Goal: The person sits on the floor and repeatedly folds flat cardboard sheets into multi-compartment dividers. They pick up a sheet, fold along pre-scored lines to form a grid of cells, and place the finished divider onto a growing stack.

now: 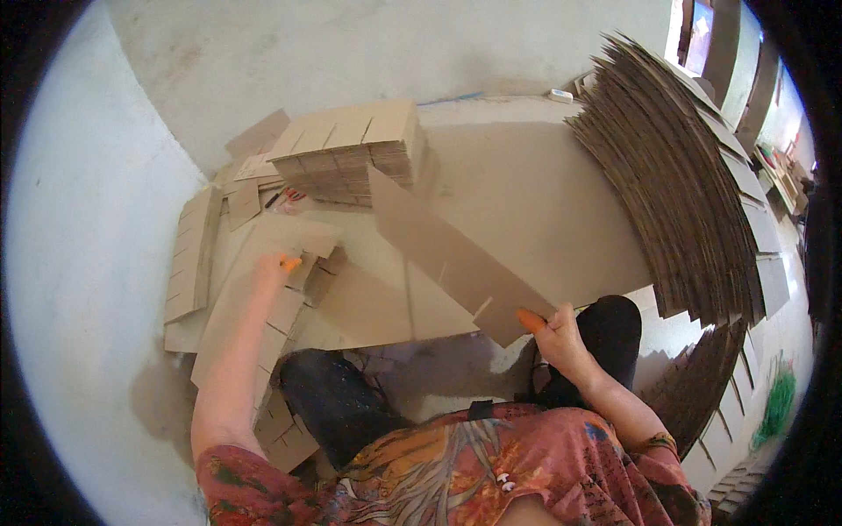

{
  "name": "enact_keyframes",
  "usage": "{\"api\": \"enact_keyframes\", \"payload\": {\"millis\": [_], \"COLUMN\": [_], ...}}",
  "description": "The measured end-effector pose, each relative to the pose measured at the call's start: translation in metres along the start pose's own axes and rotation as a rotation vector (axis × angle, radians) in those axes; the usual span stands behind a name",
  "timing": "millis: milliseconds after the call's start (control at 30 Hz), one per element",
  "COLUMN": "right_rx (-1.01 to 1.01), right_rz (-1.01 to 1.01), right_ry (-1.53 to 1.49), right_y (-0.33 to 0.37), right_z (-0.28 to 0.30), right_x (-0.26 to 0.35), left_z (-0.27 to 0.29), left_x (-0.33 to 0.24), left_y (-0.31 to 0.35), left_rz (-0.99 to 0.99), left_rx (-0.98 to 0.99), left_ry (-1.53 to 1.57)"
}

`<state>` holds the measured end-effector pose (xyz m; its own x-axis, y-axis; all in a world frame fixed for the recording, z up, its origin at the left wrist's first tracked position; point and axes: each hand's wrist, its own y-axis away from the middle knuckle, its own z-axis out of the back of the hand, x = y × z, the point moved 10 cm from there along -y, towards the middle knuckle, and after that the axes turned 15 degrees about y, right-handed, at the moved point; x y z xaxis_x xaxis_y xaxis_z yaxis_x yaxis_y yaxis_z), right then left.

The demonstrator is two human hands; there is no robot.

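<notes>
My right hand (561, 340) pinches the near end of a long slotted cardboard strip (452, 263), an orange cover on its thumb. The strip slants away to the far left above the table. My left arm reaches to a pile of slotted cardboard pieces (279, 314) at the left. My left hand (282, 266), smeared by motion, is against the pile's far end, beside a blurred cardboard piece (294, 235). Orange shows on its fingertips too, but its grip is hard to make out.
A neat block of slotted cardboard (346, 145) stands at the back of the table (517, 184). More strips (195, 250) lean at the left wall. A tall curved stack of cardboard (675, 184) rises at the right. Red-handled scissors (294, 195) lie beside the block.
</notes>
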<state>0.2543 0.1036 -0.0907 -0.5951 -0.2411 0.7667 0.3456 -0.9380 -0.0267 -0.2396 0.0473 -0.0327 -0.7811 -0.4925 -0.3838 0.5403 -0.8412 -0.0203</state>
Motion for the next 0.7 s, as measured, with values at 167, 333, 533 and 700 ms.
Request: {"api": "enact_keyframes", "payload": {"millis": [167, 333, 533, 700], "right_rx": [-0.072, -0.164, -0.037, -0.138], "right_rz": [0.241, 0.344, 0.195, 0.33], "right_ry": [-0.302, -0.343, -0.101, -0.007], "right_y": [0.001, -0.004, -0.015, -0.013], "right_z": [0.027, 0.042, 0.045, 0.054], "right_x": [0.066, 0.095, 0.075, 0.069], "left_z": [-0.001, -0.052, -0.082, -0.089], "left_x": [-0.079, -0.18, -0.264, -0.236], "left_y": [0.012, 0.07, 0.146, 0.114], "left_rz": [-0.027, -0.094, -0.131, -0.197], "left_rx": [0.144, 0.559, 0.905, 0.775], "left_ry": [0.499, 0.571, 0.84, 0.82]}}
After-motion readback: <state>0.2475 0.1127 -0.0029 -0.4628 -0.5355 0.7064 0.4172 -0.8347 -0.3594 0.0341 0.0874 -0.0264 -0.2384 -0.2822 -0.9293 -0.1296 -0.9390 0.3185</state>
